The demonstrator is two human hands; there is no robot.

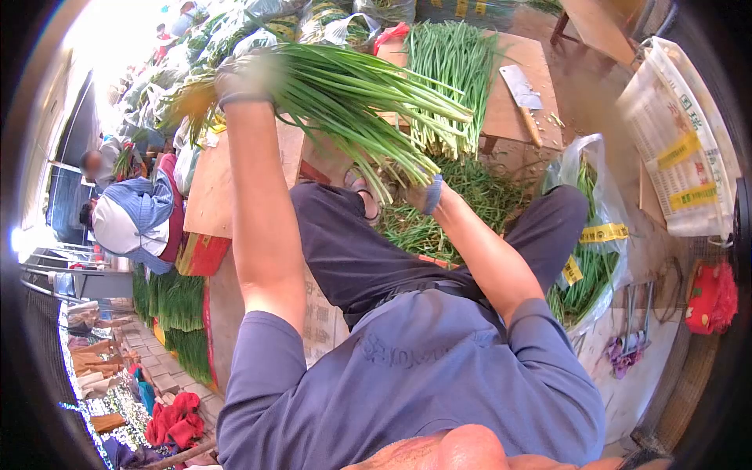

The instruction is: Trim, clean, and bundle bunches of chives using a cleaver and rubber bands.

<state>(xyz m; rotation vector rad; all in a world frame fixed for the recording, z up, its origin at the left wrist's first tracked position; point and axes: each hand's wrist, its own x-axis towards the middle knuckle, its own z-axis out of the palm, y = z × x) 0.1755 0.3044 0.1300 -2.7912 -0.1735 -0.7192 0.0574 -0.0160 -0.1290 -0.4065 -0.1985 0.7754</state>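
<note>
Head view: hands apart, the left hand point(244, 77) clamps the leafy end of a garlic chive bunch point(345, 82), raised before the knees point(560, 207); the right hand point(429, 194) meets the stem ends, grip unclear. Likely light, floppy, easily bruised; firmer stems suit holding.

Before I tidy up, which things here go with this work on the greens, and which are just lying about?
Likely part of the job:
green bunch in the left hand
stalks on the board
cleaver
loose greens below

Seemingly just lying about:
red cloth, lower left
purplish rag, lower right
red tasselled item, far right
</note>
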